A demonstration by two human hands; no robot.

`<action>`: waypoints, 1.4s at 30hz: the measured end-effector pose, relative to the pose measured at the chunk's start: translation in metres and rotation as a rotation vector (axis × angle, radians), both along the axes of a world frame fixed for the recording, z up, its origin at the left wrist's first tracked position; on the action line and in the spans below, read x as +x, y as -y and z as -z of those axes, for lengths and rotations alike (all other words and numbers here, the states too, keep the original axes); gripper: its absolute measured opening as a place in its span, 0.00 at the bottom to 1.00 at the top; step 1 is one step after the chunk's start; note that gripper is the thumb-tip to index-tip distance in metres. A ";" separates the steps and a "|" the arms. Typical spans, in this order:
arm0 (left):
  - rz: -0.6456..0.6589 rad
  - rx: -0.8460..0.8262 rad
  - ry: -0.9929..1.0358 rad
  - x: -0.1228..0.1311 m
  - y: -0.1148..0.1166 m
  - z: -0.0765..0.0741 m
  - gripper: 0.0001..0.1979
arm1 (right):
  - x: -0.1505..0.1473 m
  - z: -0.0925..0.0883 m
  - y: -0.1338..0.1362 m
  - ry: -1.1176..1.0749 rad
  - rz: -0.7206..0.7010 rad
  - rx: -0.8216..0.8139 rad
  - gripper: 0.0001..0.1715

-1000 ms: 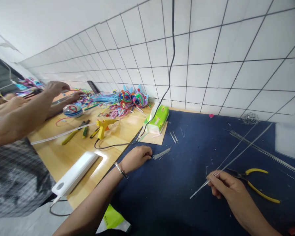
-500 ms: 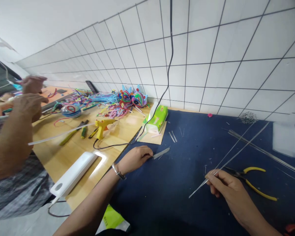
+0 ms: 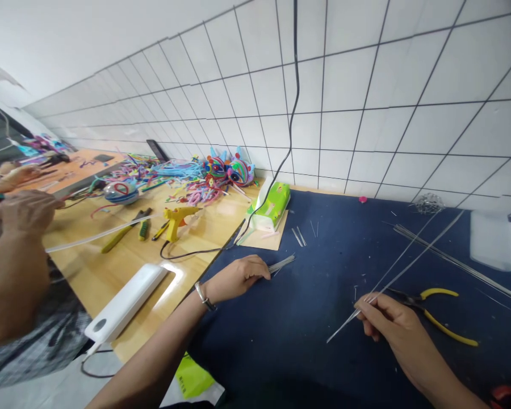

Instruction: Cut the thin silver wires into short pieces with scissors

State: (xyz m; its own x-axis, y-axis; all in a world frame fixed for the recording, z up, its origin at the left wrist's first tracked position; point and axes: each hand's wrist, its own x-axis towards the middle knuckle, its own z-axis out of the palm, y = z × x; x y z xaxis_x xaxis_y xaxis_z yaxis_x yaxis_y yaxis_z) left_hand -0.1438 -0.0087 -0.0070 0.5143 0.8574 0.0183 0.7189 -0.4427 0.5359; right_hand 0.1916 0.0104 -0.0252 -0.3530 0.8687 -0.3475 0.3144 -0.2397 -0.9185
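Note:
My left hand [image 3: 242, 276], wearing a silver bracelet, rests on the dark blue mat with its fingers closed over the near end of a bundle of short metal wires [image 3: 283, 263]. The fingertips are partly hidden. On the right, my right hand [image 3: 383, 315] pinches several long thin metal wires [image 3: 402, 271], which slant from the mat's front up toward the wall. Beside that hand lie pliers with yellow handles [image 3: 445, 325], their jaws partly hidden behind it. A few more short wires [image 3: 299, 236] lie on the mat beyond my left hand.
Further long wires [image 3: 460, 261] and a wire coil [image 3: 428, 203] lie at the right. A green tissue pack [image 3: 272, 207] stands at the mat's left edge. On the wooden table are a yellow glue gun [image 3: 176, 222] and a white power strip [image 3: 125, 301]. A co-worker's arm [image 3: 19, 267] reaches in from the left.
My left hand has slid slightly right, covering more of the short wire bundle. My right hand keeps its place with the long wires. The co-worker's hands have lowered.

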 end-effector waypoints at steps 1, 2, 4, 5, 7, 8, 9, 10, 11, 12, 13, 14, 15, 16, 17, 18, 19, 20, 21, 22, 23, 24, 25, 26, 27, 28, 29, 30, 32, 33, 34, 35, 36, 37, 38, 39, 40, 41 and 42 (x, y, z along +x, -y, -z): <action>0.007 0.001 0.004 0.001 -0.001 -0.001 0.14 | 0.000 -0.001 0.000 -0.003 -0.002 -0.005 0.18; 0.011 0.002 0.007 0.001 -0.001 -0.002 0.13 | 0.000 -0.002 0.000 -0.006 0.000 -0.008 0.18; -0.002 0.008 0.001 0.001 0.000 -0.004 0.13 | -0.001 -0.005 0.000 -0.005 0.009 -0.013 0.18; -0.025 0.018 -0.008 0.000 0.001 -0.006 0.12 | -0.001 -0.006 0.000 -0.001 0.013 -0.016 0.18; -0.090 0.046 -0.031 -0.003 0.004 -0.007 0.12 | -0.002 -0.007 0.000 0.013 0.020 -0.022 0.18; -0.118 0.059 -0.043 -0.005 0.005 -0.007 0.12 | -0.002 -0.007 0.000 0.021 0.018 -0.027 0.18; -0.134 0.067 -0.052 -0.007 0.005 -0.007 0.12 | -0.002 -0.007 0.000 0.027 0.015 -0.030 0.18; -0.135 0.068 -0.059 -0.008 0.006 -0.006 0.12 | -0.002 -0.007 0.000 0.029 0.011 -0.031 0.18; -0.127 0.067 -0.063 -0.008 0.006 -0.004 0.13 | -0.002 -0.006 0.000 0.028 0.008 -0.028 0.17; -0.114 0.064 -0.065 -0.008 0.006 -0.003 0.13 | -0.001 -0.005 0.000 0.024 0.003 -0.025 0.17; -0.100 0.062 -0.063 -0.007 0.006 -0.002 0.14 | 0.000 -0.004 0.000 0.017 -0.002 -0.021 0.17; -0.088 0.062 -0.059 -0.005 0.005 -0.001 0.14 | 0.000 -0.003 0.000 0.009 -0.006 -0.018 0.17; -0.078 0.064 -0.053 -0.004 0.004 0.000 0.15 | 0.001 -0.002 0.000 0.004 -0.007 -0.013 0.17; -0.070 0.065 -0.049 -0.002 0.004 0.000 0.15 | 0.001 -0.001 0.000 0.002 -0.009 -0.010 0.17; -0.063 0.067 -0.045 -0.001 0.003 -0.001 0.15 | 0.001 -0.001 0.000 0.001 -0.006 -0.006 0.17; -0.056 0.066 -0.042 0.000 0.003 -0.002 0.16 | 0.001 -0.001 0.000 0.003 -0.002 -0.004 0.17; -0.052 0.067 -0.041 0.001 0.003 -0.002 0.16 | 0.000 -0.002 0.000 0.006 0.005 -0.002 0.17; -0.049 0.066 -0.040 0.001 0.003 -0.003 0.16 | 0.000 -0.002 0.000 0.009 0.011 -0.003 0.18; -0.047 0.064 -0.040 0.001 0.004 -0.004 0.16 | -0.001 -0.003 0.000 0.013 0.017 -0.008 0.18; -0.045 0.059 -0.041 0.001 0.005 -0.004 0.16 | -0.001 -0.004 0.000 0.018 0.022 -0.013 0.18; -0.044 0.055 -0.044 0.001 0.005 -0.004 0.16 | -0.002 -0.005 0.000 0.024 0.027 -0.018 0.19; -0.042 0.048 -0.047 0.001 0.006 -0.004 0.17 | -0.003 -0.006 0.000 0.027 0.030 -0.022 0.19; -0.039 0.042 -0.052 0.001 0.007 -0.003 0.17 | -0.003 -0.006 0.000 0.029 0.034 -0.024 0.19; -0.036 0.036 -0.057 0.001 0.008 -0.003 0.18 | -0.003 -0.007 0.000 0.029 0.038 -0.024 0.19; -0.032 0.034 -0.063 0.002 0.008 -0.003 0.18 | -0.003 -0.007 0.000 0.027 0.041 -0.021 0.19; -0.030 0.033 -0.070 0.003 0.008 -0.004 0.18 | -0.003 -0.007 0.000 0.027 0.040 -0.021 0.19; -0.025 0.033 -0.076 0.003 0.008 -0.005 0.17 | -0.003 -0.007 0.000 0.027 0.035 -0.022 0.18; -0.022 0.034 -0.082 0.004 0.007 -0.007 0.16 | -0.003 -0.007 0.000 0.030 0.029 -0.022 0.18; -0.011 0.035 -0.094 0.005 0.002 -0.012 0.13 | -0.004 -0.008 0.000 0.039 0.019 -0.024 0.18; -0.002 0.036 -0.099 0.005 -0.003 -0.015 0.12 | -0.004 -0.008 0.000 0.043 0.018 -0.023 0.18; 0.013 0.038 -0.103 0.006 -0.008 -0.018 0.11 | -0.004 -0.008 0.001 0.045 0.020 -0.022 0.18; 0.035 0.043 -0.109 0.007 -0.015 -0.021 0.11 | -0.004 -0.008 0.001 0.043 0.025 -0.020 0.17; 0.071 0.048 -0.117 0.008 -0.023 -0.023 0.14 | -0.005 -0.009 0.001 0.039 0.029 -0.020 0.17; 0.118 0.051 -0.128 0.010 -0.031 -0.025 0.19 | -0.005 -0.009 0.001 0.034 0.034 -0.020 0.17; 0.173 0.057 -0.144 0.012 -0.039 -0.026 0.24 | -0.005 -0.009 0.001 0.030 0.037 -0.021 0.17; 0.234 0.056 -0.169 0.014 -0.047 -0.028 0.28 | -0.005 -0.010 0.001 0.027 0.037 -0.022 0.17; 0.290 0.051 -0.195 0.016 -0.055 -0.028 0.32 | -0.005 -0.010 0.000 0.024 0.035 -0.023 0.17; 0.339 0.040 -0.219 0.018 -0.062 -0.029 0.35 | -0.005 -0.010 0.000 0.025 0.033 -0.023 0.17; 0.380 0.021 -0.241 0.020 -0.068 -0.029 0.37 | -0.005 -0.011 -0.001 0.025 0.025 -0.027 0.17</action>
